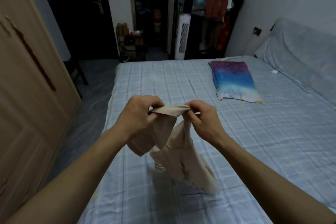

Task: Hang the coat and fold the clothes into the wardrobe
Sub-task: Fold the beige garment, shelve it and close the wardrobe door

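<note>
Holding a thin beige garment of soft, limp fabric (174, 151) up over the near part of the bed with the pale blue checked sheet (245, 142). Left hand (140, 116) and right hand (201, 120) are close together, each pinching the garment's upper edge; fingers (189, 108) of both are closed on the cloth. Upper edge is bunched into a short band between the two hands. Rest of the garment hangs down, crumpled and twisted; its lowest part reaches the sheet or hangs just above it, cannot tell which.

Step in hand, by judgement: the folding part of the task, at the stage of finding the edge and shaking the piece out. No fold made yet.

Next move would call for drawing the hands apart to spread the top edge, then laying the piece flat on the sheet, which is clear in front of the hands. Limp fabric will likely cling and need smoothing.

Light wooden wardrobe door (27, 87) stands at the left, beside the bed's left edge. Multicoloured purple-and-blue pillow (234, 82) lies towards the far right of the bed, well apart from the hands.
</note>
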